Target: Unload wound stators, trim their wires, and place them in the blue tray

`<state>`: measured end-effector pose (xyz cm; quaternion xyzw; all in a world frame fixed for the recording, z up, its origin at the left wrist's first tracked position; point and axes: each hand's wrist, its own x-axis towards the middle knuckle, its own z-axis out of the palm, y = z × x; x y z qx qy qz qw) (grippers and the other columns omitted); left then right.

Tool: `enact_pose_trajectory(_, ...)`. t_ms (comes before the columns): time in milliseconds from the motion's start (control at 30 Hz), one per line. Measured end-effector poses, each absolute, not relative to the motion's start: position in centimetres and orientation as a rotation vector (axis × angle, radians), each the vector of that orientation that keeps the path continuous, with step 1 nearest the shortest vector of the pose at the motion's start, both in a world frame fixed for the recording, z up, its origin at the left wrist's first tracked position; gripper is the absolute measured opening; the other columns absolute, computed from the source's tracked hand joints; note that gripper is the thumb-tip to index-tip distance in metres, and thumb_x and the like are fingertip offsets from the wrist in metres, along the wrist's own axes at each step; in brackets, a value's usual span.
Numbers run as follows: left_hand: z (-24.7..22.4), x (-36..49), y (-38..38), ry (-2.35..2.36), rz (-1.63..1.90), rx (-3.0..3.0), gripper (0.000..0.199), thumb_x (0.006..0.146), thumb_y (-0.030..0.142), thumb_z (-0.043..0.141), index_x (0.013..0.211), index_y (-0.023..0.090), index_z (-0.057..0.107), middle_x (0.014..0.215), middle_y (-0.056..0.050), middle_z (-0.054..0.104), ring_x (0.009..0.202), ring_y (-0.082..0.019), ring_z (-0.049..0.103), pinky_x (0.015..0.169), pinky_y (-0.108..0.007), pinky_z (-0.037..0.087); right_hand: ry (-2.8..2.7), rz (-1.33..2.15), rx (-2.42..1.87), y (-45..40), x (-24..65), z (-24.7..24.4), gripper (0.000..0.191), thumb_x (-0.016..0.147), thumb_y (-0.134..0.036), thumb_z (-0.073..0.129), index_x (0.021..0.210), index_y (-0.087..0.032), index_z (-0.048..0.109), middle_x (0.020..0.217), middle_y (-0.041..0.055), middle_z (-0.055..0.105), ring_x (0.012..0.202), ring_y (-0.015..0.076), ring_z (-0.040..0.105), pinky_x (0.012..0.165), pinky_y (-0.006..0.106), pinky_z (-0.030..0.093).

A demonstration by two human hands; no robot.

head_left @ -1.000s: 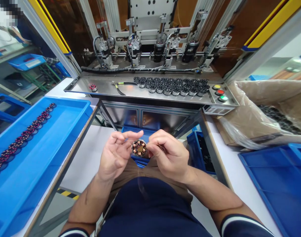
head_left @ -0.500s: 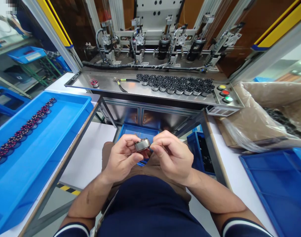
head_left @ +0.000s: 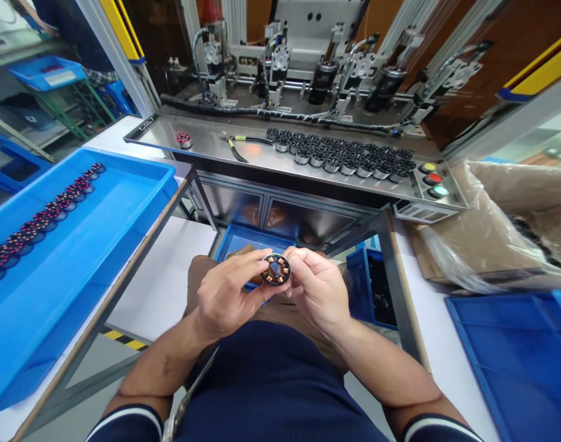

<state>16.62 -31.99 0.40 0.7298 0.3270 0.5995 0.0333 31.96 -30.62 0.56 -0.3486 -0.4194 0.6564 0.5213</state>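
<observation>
While left fingers [head_left: 249, 263] and right fingers [head_left: 303, 267] pinch a copper-wound ring [head_left: 279, 279], pliers [head_left: 249, 139] lie on the machine's [head_left: 315, 27] ledge [head_left: 207, 142].

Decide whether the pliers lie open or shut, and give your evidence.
Open: the pliers lie with their two handles splayed wide apart. Their tips are too small to judge.

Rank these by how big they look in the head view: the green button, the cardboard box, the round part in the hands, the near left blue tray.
Near left blue tray, partly cut off
Cardboard box, likewise
Round part
Green button
</observation>
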Motion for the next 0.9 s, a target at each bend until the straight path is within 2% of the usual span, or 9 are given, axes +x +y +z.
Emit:
enact_pose_trajectory(167,0.1,16.3,-32.1,1.025,1.811,2.308,0.061,0.074,0.010,0.084,0.129,0.020,0.059,0.112,-0.008,0.078,0.098,-0.023,0.077,0.081,-0.033,0.066,-0.980,1.596,-0.814,-30.6,31.9,0.5,0.041,0.079,-0.050,0.079,0.065,-0.017,0.060,0.058,-0.0034,0.056,0.045,0.0062,0.047,0.044,0.020,0.037)
enact_pose_trajectory(333,-0.1,16.1,-32.1,1.066,1.781,2.293,0.055,0.078,0.013,0.081,0.127,0.023,0.060,0.114,-0.007,0.078,0.100,-0.023,0.077,0.080,-0.032,0.066,-0.996,1.587,-0.822,-30.6,31.9,0.3,0.040,0.080,-0.049,0.078,0.065,-0.016,0.059,0.058,-0.0036,0.056,0.045,0.0057,0.047,0.044,0.020,0.037)
enact_pose_trajectory(500,-0.5,16.2,-32.7,0.970,1.744,2.048,0.047,0.077,0.007,0.079,0.119,0.022,0.065,0.120,-0.007,0.076,0.109,-0.023,0.074,0.092,-0.034,0.063,-1.081,1.503,-0.763,-30.6,31.9,0.5,0.036,0.088,-0.043,0.071,0.067,-0.017,0.058,0.060,-0.0032,0.057,0.042,0.0062,0.049,0.040,0.020,0.038)
enact_pose_trajectory(600,-0.6,16.3,-33.1,0.791,1.629,1.680,0.036,0.080,0.004,0.074,0.110,0.021,0.066,0.123,-0.010,0.074,0.114,-0.023,0.072,0.097,-0.035,0.060,-1.312,1.183,-0.708,-30.2,32.5,1.4,0.024,0.094,-0.028,0.064,0.072,-0.018,0.060,0.065,-0.0018,0.059,0.046,0.0079,0.055,0.042,0.021,0.045)
enact_pose_trajectory(700,-0.4,16.2,-32.8,0.582,1.488,1.204,0.029,0.082,0.018,0.077,0.109,0.025,0.066,0.126,-0.008,0.073,0.115,-0.024,0.071,0.095,-0.036,0.060,-1.661,0.660,-0.594,-29.7,33.8,2.4,0.014,0.093,-0.015,0.063,0.079,-0.018,0.063,0.070,0.0009,0.064,0.061,0.0116,0.064,0.054,0.022,0.054)
enact_pose_trajectory(767,-0.1,16.1,-32.2,0.540,1.307,0.940,0.028,0.085,0.039,0.075,0.106,0.022,0.067,0.116,-0.008,0.077,0.104,-0.024,0.075,0.087,-0.033,0.061,-1.875,0.388,-0.518,-29.5,34.7,3.0,0.008,0.093,-0.014,0.064,0.086,-0.018,0.063,0.076,0.0039,0.068,0.070,0.0136,0.068,0.059,0.023,0.057)
enact_pose_trajectory(833,0.1,16.1,-31.6,0.514,1.020,0.799,0.045,0.086,0.058,0.067,0.095,0.014,0.070,0.090,-0.010,0.079,0.078,-0.022,0.077,0.067,-0.028,0.061,-2.011,0.235,-0.467,-29.4,35.3,3.3,0.004,0.094,-0.014,0.062,0.092,-0.017,0.062,0.081,0.0064,0.070,0.073,0.0140,0.069,0.060,0.022,0.058)
enact_pose_trajectory(900,0.3,16.1,-31.2,0.475,0.786,0.742,0.054,0.084,0.064,0.067,0.086,0.010,0.069,0.069,-0.009,0.074,0.058,-0.019,0.072,0.050,-0.023,0.055,-2.060,0.172,-0.417,-29.2,35.7,3.3,0.002,0.096,-0.014,0.059,0.096,-0.016,0.061,0.081,0.0071,0.069,0.073,0.0141,0.069,0.060,0.022,0.059)
